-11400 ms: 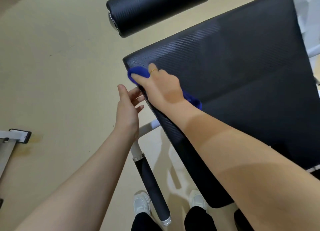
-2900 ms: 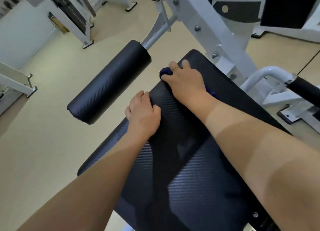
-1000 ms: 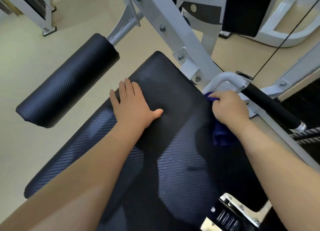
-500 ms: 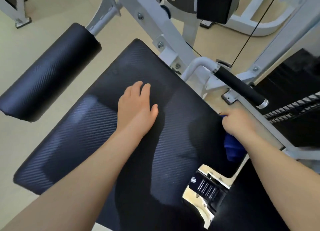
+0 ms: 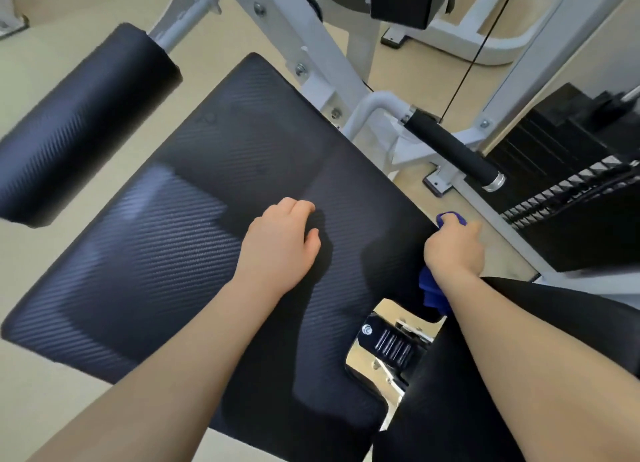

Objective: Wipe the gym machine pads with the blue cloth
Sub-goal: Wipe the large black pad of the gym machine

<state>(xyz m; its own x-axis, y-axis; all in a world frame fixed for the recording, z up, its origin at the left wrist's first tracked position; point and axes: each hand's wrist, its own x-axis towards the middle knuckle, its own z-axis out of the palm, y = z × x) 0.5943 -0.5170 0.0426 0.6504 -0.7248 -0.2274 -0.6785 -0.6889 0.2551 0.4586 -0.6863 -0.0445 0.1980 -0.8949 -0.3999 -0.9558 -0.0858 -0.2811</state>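
Head view: your right hand (image 5: pixel 453 250) grips the cloth (image 5: pixel 431 293) at the pad's (image 5: pixel 194 226) 3 o'clock edge. The fingers are curled round it; one blue fold pokes out past the knuckles and the rest bunches under the wrist. Your left hand (image 5: pixel 280 243) rests on the middle of the pad with its fingers loosely curled, holding nothing. It looks to be bracing you.

The cloth looks soft and light, so it will bunch and slide inside a fist. Judged from here, it would wipe better if you flattened it under your palm and fingers, with a fold tucked behind the thumb so that it cannot creep out.

The pad has a ribbed, faintly shiny skin and looks firm. The cloth should glide over it easily, so press a little.

The roller (image 5: pixel 83 122) lies at 10 o'clock, apart from the pad, and is round, so wrap the cloth part way round it. A black grip (image 5: pixel 450 150) stands at 2 o'clock, and a chrome bracket (image 5: pixel 391 351) shows at 5 o'clock, just below the cloth.
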